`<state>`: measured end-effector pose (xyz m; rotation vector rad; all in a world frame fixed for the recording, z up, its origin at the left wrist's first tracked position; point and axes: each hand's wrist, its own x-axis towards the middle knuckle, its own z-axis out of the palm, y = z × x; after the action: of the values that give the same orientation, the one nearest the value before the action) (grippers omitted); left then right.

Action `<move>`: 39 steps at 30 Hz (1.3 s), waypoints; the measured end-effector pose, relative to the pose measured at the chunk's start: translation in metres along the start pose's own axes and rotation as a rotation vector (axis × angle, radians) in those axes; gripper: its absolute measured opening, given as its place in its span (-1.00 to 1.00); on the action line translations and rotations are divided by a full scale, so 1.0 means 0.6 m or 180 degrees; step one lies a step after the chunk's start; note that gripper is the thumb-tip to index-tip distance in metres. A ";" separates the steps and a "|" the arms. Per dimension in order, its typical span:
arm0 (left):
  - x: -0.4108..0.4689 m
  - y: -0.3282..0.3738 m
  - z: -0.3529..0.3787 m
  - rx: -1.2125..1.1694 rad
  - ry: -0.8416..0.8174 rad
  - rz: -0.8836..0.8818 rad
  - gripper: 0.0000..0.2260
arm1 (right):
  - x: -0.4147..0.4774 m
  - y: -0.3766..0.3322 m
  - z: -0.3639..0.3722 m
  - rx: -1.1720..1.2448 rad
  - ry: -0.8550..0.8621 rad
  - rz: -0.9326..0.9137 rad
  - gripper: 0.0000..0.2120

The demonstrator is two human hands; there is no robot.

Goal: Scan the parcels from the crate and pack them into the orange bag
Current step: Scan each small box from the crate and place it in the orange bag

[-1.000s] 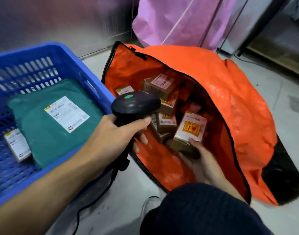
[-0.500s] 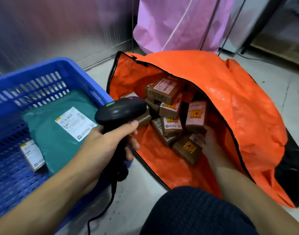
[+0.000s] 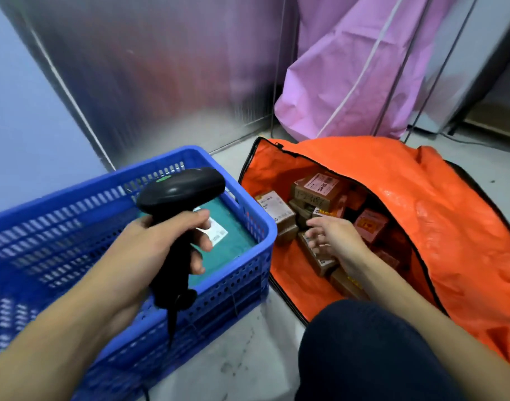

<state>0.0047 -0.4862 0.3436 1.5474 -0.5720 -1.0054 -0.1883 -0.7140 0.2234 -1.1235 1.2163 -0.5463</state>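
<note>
My left hand (image 3: pixel 149 250) grips a black barcode scanner (image 3: pixel 181 192) by its handle, held over the blue crate (image 3: pixel 248 227). Inside the crate lies a teal parcel (image 3: pixel 236 230) with a white label, mostly hidden behind the hand and scanner. The orange bag (image 3: pixel 421 198) lies open on the floor to the right, with several brown cardboard parcels (image 3: pixel 320 189) piled inside. My right hand (image 3: pixel 331 238) hovers over those parcels at the bag's mouth, fingers relaxed and pointing left, holding nothing.
A pink plastic sheet (image 3: pixel 349 82) hangs behind the bag, against a metal wall (image 3: pixel 161 68). My dark-clothed knee (image 3: pixel 363 351) sits in front of the bag. The scanner's cable (image 3: pixel 172 322) hangs down over the crate's front wall. Grey floor (image 3: pixel 242 357) shows between crate and knee.
My right hand let go of a brown parcel in the bag and has drawn back toward the crate, empty. The view tilted upward; the scanner hand rose over the crate.
</note>
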 end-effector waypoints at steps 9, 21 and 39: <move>-0.095 0.043 -0.187 -0.0254 0.0998 0.0051 -0.84 | -0.108 -0.199 0.162 -0.2025 -0.1190 -0.1284 -0.85; -0.146 0.024 -0.305 -0.0481 0.1547 0.0114 -0.89 | -0.116 -0.135 0.470 -0.4759 -0.1923 -0.1886 -0.70; -0.071 0.010 -0.367 0.0239 0.1610 -0.0121 -0.75 | 0.048 0.149 0.664 -0.2407 -0.1798 0.0808 -0.72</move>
<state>0.1687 -0.3342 0.3587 1.8013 -0.2266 -0.5868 0.1692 -0.5518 0.1078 -1.5752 1.0457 0.4578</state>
